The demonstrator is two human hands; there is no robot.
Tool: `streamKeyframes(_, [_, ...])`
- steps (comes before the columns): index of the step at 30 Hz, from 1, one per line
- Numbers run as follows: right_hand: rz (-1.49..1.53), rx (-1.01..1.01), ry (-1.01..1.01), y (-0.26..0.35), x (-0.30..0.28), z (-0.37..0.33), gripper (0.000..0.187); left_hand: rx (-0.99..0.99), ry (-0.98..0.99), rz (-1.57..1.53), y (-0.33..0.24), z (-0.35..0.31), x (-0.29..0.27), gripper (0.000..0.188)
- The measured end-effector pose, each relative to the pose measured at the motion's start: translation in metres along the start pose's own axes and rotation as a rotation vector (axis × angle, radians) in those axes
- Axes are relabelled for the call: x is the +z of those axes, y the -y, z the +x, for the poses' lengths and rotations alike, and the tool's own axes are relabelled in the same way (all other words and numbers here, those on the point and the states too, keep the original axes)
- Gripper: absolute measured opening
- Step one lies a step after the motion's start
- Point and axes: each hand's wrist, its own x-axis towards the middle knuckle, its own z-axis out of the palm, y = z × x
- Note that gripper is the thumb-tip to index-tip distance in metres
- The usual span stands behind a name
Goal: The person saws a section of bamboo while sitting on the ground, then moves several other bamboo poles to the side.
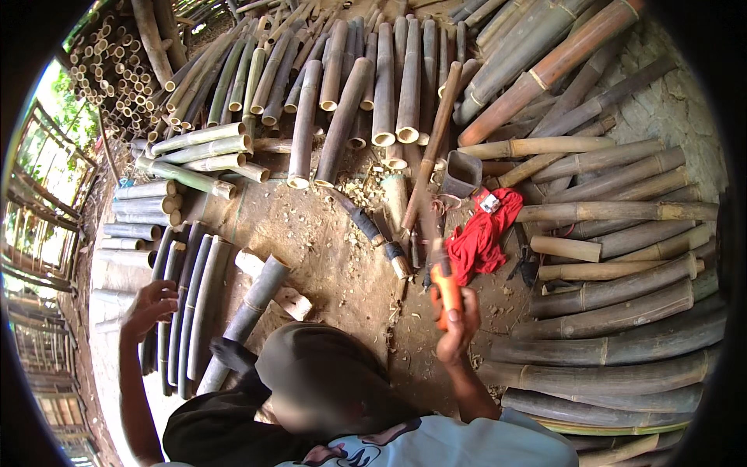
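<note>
My right hand (459, 323) is closed round the orange handle of a hand saw (445, 284); its blade points away from me and is smeared by motion. Over at the left, my left hand (152, 307) is raised with loosely bent fingers and nothing in it. It is nearest to several dark bamboo tubes (204, 300) lying side by side. A grey bamboo tube (253, 307) lies slantwise by my leg, its far end over a pale wooden block (292, 302). Beyond the saw lie a blade with a black-wrapped handle (364, 226) and another wrapped handle (395, 258).
A red cloth (486, 233) lies right of the saw, beside a grey square container (461, 173). Bamboo tubes (406, 93) are piled along the far side, with long poles (615, 350) stacked at the right. Wood shavings (311, 222) litter the ground.
</note>
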Motion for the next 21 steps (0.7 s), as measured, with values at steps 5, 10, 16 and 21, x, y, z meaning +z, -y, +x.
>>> streamKeyframes(5, [-0.355, 0.004, 0.005, -0.006, -0.011, -0.02, 0.034, -0.008, -0.076, -0.188, 0.052, -0.017, 0.016, 0.057])
streamKeyframes(10, [-0.839, -0.122, -0.127, -0.101, -0.051, -0.038, 0.045, 0.221, 0.117, -0.26, 0.052, 0.0, 0.048, 0.057])
streamKeyframes(16, [-1.208, 0.197, 0.168, -0.152, -0.071, -0.069, 0.057, 0.475, 0.044, -0.079, 0.004, -0.019, 0.032, 0.052])
streamKeyframes(21, [-1.094, 0.163, 0.219, -0.16, -0.08, -0.08, 0.055, 0.659, 0.139, -0.183, -0.039, -0.027, 0.045, 0.052])
